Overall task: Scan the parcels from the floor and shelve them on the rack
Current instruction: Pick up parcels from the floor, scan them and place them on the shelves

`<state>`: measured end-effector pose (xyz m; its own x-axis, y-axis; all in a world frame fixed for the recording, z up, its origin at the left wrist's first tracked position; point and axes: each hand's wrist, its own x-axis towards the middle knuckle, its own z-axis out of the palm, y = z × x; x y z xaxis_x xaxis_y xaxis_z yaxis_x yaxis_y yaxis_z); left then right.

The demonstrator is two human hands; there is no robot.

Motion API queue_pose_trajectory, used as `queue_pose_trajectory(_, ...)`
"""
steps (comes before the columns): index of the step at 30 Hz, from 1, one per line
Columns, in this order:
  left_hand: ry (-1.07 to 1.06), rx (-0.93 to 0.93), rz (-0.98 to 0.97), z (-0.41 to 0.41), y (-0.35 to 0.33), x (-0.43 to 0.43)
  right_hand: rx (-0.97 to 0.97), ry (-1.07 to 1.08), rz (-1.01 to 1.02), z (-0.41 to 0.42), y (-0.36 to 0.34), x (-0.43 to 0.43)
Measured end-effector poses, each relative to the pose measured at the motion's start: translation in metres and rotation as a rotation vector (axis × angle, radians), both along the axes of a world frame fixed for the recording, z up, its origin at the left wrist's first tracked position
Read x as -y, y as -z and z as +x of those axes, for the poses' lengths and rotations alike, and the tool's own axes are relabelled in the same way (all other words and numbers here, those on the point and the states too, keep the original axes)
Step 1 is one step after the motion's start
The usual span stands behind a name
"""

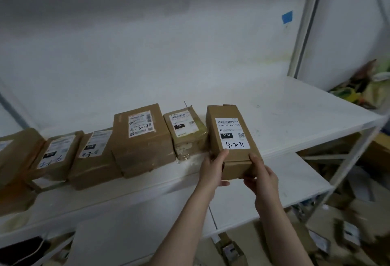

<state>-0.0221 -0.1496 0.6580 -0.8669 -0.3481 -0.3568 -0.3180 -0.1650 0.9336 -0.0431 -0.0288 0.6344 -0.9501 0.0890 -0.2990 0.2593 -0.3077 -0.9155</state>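
My left hand (213, 166) and my right hand (261, 176) both grip the near end of the box (232, 139), with the thumbs on top and the fingers curled under it. The box is on the shelf (295, 118), just beside a small parcel (185, 132), and its near end sticks out over the front edge.

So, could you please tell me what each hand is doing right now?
Left hand: grips the near left corner of the box marked 4-2-71.
Right hand: grips the same box's near right corner.
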Motion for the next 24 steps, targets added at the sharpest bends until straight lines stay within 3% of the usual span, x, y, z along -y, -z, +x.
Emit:
queue_pose_trajectory(5, 0.100, 0.139, -0.079, -0.017, 0.007, 0.016, 0.052, 0.075, 0.054, -0.008, 0.011, 0.011)
queue_pose_trajectory(11, 0.293, 0.302, -0.419, -0.032, 0.006, 0.028, 0.082, 0.218, 0.097, -0.025, 0.007, 0.020)
queue_pose_trajectory(19, 0.296, 0.365, -0.347, -0.047, 0.006, 0.031, -0.014, 0.257, 0.177, -0.050, 0.000, 0.037)
queue_pose_trajectory(24, 0.259, 0.331, -0.408, -0.058, 0.003, 0.032, -0.135, 0.317, 0.369, -0.066, -0.008, 0.045)
